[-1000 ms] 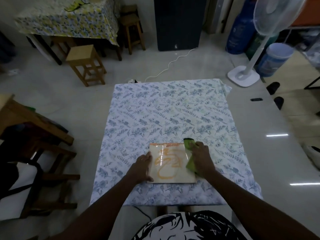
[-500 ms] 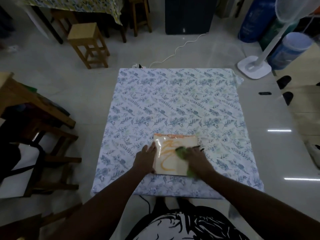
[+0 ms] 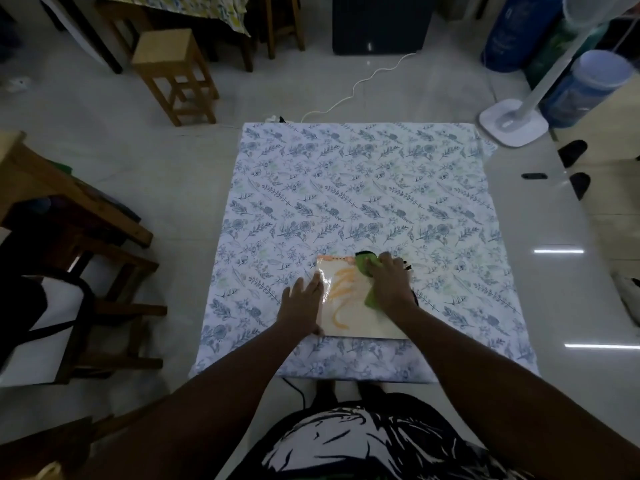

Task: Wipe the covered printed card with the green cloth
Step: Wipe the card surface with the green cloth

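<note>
Our glossy card [image 3: 349, 308] lies flat, long axis pointing away from us. Left hand [image 3: 302, 306] presses it, fingers spread; right hand [image 3: 389, 284] fingers pin the soft green cloth [image 3: 367, 268].

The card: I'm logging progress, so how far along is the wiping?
Done: the card lies flat on the tablecloth, pinned at its left edge by the left hand. In hand: the right hand presses the green cloth on the far right corner. Left: the orange-printed middle and near edge lie uncovered; whether they are wiped already cannot be told.
</note>
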Demonstrator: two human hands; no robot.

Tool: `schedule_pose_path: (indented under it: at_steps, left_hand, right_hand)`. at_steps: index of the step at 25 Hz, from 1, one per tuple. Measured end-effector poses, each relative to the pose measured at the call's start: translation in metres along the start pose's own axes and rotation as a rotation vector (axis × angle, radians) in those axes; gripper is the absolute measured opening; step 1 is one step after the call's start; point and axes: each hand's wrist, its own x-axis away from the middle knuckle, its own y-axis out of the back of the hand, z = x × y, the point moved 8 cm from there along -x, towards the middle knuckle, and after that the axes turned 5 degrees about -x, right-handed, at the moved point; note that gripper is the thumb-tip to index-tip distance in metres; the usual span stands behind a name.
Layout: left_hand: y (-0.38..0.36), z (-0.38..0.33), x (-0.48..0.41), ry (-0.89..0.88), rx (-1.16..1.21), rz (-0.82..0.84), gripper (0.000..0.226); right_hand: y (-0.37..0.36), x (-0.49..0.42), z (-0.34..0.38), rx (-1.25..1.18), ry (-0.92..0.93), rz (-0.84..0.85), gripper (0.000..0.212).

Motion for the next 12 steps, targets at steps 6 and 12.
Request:
schedule_pose_path:
  at_steps: [6, 12]
  left_hand:
    - [-0.008, 0.004, -0.005, -0.036, 0.044, 0.015, 0.123]
    - [-0.011, 0.010, -0.003, -0.045, 0.107, -0.004, 0.127]
  right_hand:
    - [-0.041, 0.079, 0.059, -0.046, 0.340, -0.016, 0.046]
    - [-0.008, 0.000, 0.052, -0.032, -0.046, -0.035, 0.065]
